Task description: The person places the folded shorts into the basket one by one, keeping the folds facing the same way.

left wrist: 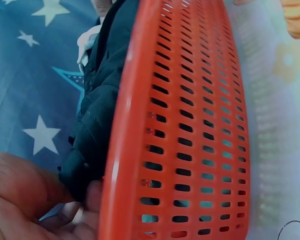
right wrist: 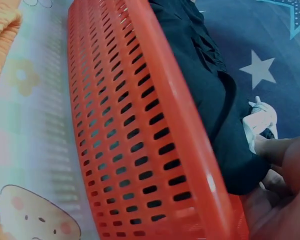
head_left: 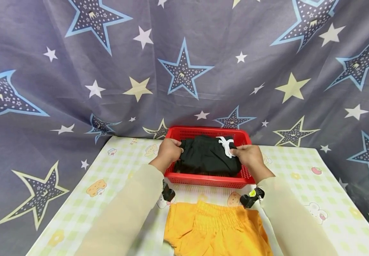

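Note:
Black shorts (head_left: 205, 154) with a white drawstring (head_left: 226, 146) lie folded inside a red plastic basket (head_left: 200, 179). My left hand (head_left: 169, 151) pinches their left edge, thumb on top, as the left wrist view also shows beside the basket rim. At the opposite edge, close to the drawstring, my right hand (head_left: 249, 156) grips the cloth between thumb and fingers. In the right wrist view the black shorts (right wrist: 210, 100) rise a little above the rim. Yellow shorts (head_left: 217, 227) with a gathered waistband lie on the table in front of the basket.
A table (head_left: 107, 177) with a pale checked, cartoon-printed cover carries everything. Behind it hangs a grey-blue curtain (head_left: 210, 106) with stars, close to the basket's back. Perforated basket walls surround the black shorts.

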Demonstrator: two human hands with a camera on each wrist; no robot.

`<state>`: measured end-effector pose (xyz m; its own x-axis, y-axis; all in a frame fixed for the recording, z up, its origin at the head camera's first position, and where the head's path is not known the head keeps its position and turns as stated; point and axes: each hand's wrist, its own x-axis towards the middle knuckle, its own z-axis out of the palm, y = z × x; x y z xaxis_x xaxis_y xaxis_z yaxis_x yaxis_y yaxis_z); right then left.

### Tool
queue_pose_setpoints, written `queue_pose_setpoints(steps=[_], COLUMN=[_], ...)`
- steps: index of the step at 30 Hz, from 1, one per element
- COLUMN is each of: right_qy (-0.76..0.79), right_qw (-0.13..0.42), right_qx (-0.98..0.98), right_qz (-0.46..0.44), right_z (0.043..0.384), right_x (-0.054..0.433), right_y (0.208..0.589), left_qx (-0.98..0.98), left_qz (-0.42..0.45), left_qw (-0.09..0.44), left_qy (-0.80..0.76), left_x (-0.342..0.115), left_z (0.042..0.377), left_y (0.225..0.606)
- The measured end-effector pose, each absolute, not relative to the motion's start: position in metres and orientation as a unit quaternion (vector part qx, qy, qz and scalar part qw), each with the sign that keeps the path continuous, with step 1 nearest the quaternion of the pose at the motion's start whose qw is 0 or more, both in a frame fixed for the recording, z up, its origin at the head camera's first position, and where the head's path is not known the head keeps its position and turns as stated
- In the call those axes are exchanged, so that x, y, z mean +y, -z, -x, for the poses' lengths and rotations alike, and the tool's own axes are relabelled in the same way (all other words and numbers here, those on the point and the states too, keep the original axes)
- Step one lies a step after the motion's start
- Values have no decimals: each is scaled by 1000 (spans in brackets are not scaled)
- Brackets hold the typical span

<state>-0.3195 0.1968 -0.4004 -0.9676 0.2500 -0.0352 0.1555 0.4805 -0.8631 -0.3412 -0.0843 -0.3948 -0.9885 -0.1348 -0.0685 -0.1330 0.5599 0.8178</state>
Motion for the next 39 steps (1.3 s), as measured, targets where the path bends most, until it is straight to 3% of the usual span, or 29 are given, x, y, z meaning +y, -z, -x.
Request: queue_pose_setpoints(steps=[14, 25, 33, 39], right_qy=[-372, -373, -398, -423], right_qw=[41, 63, 99, 93], right_qx=[-923, -920, -910, -900], right_qz=[85, 104, 55, 45], right_z=[318, 313, 288, 261], right_x=[188, 187, 200, 213], right_y=[409, 405, 386, 377], left_qx=[-946, -930, -897, -853], left_qz=[-33, -11, 17, 42], left_qw=[32, 74, 116, 104], left_qy=[322, 359, 426, 510], left_x=[-73, -75, -88, -103], left_z=[336, 327, 307, 280], left_y=[406, 404, 393, 386])
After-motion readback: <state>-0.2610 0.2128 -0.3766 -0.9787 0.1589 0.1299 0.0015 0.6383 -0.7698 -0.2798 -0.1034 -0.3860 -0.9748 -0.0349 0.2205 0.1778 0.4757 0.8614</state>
